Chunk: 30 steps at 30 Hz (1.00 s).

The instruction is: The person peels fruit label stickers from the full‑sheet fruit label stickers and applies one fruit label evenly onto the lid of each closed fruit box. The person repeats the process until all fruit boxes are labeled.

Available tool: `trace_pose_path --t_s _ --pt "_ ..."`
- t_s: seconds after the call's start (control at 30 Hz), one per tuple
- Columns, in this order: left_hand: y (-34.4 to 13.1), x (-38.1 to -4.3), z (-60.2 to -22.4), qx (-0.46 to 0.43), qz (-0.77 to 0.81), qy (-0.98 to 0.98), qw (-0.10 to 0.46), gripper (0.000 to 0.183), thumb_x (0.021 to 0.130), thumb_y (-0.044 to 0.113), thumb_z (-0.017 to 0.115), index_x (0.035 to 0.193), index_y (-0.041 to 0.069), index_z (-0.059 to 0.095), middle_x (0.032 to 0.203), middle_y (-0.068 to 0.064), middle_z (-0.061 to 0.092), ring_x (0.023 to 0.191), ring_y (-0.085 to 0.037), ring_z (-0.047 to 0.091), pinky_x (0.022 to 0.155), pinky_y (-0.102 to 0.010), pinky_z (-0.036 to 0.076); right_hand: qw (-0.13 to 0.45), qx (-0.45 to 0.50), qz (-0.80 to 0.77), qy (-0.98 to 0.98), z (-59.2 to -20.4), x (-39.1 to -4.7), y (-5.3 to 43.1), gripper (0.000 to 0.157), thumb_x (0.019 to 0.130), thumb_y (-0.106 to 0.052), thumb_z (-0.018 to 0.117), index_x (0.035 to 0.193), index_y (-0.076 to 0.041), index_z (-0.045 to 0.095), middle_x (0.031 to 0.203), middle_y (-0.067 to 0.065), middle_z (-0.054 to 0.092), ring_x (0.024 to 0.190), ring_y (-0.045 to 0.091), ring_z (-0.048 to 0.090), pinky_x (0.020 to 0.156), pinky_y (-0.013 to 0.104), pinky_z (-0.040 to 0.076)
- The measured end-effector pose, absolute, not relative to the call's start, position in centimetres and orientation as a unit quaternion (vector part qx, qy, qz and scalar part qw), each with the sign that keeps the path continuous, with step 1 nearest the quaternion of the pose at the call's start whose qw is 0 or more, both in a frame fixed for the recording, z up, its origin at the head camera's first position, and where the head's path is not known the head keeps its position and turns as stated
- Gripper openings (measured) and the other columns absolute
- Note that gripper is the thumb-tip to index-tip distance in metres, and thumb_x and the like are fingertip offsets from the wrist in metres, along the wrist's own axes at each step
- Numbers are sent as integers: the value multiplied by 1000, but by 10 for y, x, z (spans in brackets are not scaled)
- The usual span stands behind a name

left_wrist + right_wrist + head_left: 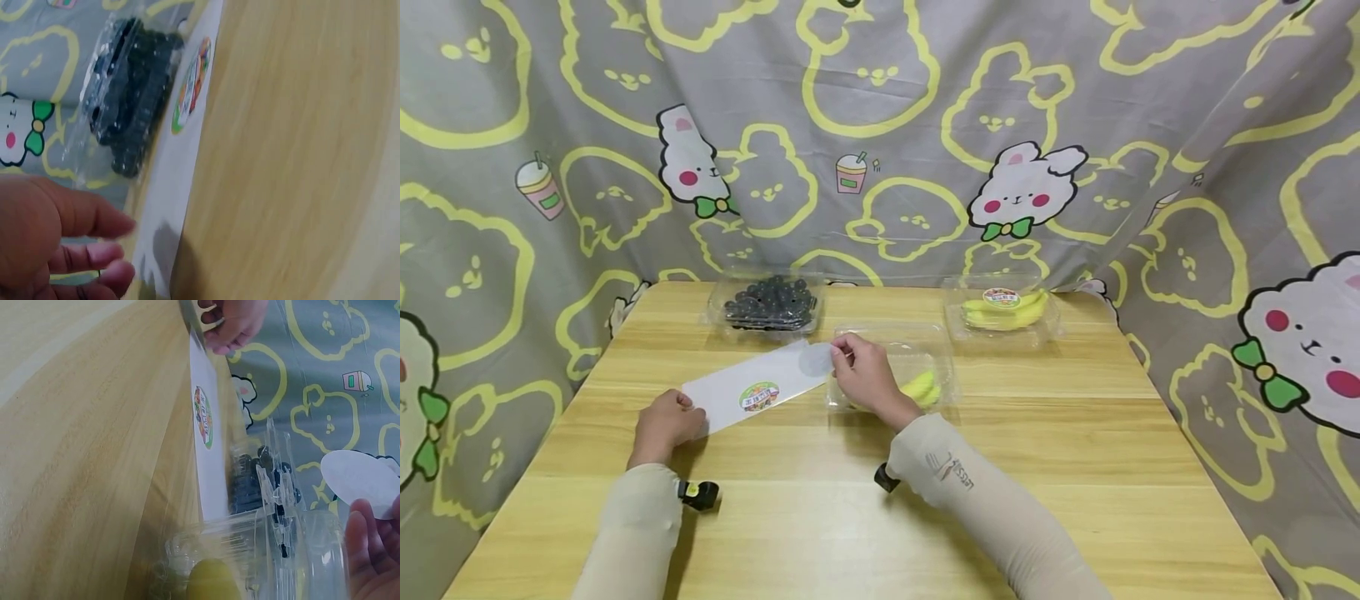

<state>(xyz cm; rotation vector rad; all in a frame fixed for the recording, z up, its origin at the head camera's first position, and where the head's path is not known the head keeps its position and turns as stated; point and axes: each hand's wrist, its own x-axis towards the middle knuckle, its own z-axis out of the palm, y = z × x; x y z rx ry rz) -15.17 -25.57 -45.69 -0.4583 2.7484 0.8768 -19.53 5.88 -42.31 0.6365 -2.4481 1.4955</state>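
My right hand [868, 375] pinches an oval sticker [359, 478] by its edge; its plain white side shows in the right wrist view. On the table lies a white backing sheet [718, 396] bearing another oval fruit sticker [759, 397]. At the sheet's left end is my left hand [666, 425]; the left wrist view shows its thumb and bent fingers apart, with nothing between them. Beneath my right hand stands a clear plastic container [943, 354] with yellow bananas [925, 387], partly hidden by that hand and wrist.
A clear container of dark grapes [771, 304] stands at the back left. At the back right, another clear container [1048, 333] of bananas carries a sticker [1002, 297] on top. A patterned curtain [895, 225] hangs behind the wooden table [805, 517].
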Motion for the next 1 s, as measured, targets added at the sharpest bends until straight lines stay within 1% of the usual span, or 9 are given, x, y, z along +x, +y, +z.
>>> trace_pose_path --t_s 0.1,0.23,0.33,0.4,0.53,0.63,0.8,0.9,1.0 --pt "-247 -155 -458 -149 311 932 112 38 90 27 56 109 -6 51 105 -28 54 89 -38 51 70 -42 44 111 219 504 -828 -425 -196 59 12 96 -4 55 96 2 65 82 10 67 62 10 62 56 20 51" --pt "-238 -159 -459 -128 308 937 107 40 94 33 56 106 -5 54 109 -30 55 93 -39 52 76 -47 44 120 223 497 -830 -426 -196 59 11 95 -5 57 96 1 67 83 9 67 65 11 62 58 20 50" --pt "-233 -160 -460 -115 304 940 104 38 94 33 58 102 -4 56 106 -28 58 90 -38 53 75 -46 44 127 229 488 -832 -425 -194 60 11 94 -6 59 95 0 68 83 6 66 68 12 59 61 21 49" --pt "-230 -161 -462 -106 300 942 105 37 94 32 59 100 -4 57 102 -26 59 87 -36 54 73 -44 44 134 234 482 -834 -424 -194 61 11 93 -7 60 95 -1 69 79 5 63 67 12 56 61 22 47" --pt "-226 -162 -462 -90 300 943 111 36 93 34 60 98 -2 59 97 -22 60 82 -32 54 67 -39 43 129 239 477 -836 -423 -195 62 11 93 -8 60 96 -2 70 69 1 60 59 9 50 54 22 42" --pt "-224 -161 -462 -85 304 942 113 37 93 35 60 99 -2 59 96 -21 61 80 -31 54 65 -37 43 113 242 478 -836 -423 -196 63 12 94 -8 59 97 -1 69 65 1 61 54 7 50 50 21 41" --pt "-220 -161 -460 -80 310 941 111 35 94 34 60 99 -1 59 93 -18 62 78 -28 55 63 -35 43 88 249 490 -831 -423 -197 64 13 96 -8 57 98 -1 68 67 3 64 53 6 53 48 21 43" --pt "-217 -162 -459 -71 319 939 109 36 94 34 60 100 -1 59 87 -15 64 74 -25 58 62 -34 44 86 246 492 -831 -422 -197 64 12 96 -8 57 97 -1 68 70 3 65 54 6 53 49 21 44" --pt "-213 -164 -458 -63 323 939 103 36 95 35 59 102 0 60 88 -14 65 74 -24 60 64 -36 46 87 245 493 -830 -422 -197 65 13 96 -8 58 98 -1 68 73 7 67 56 6 54 51 21 45"
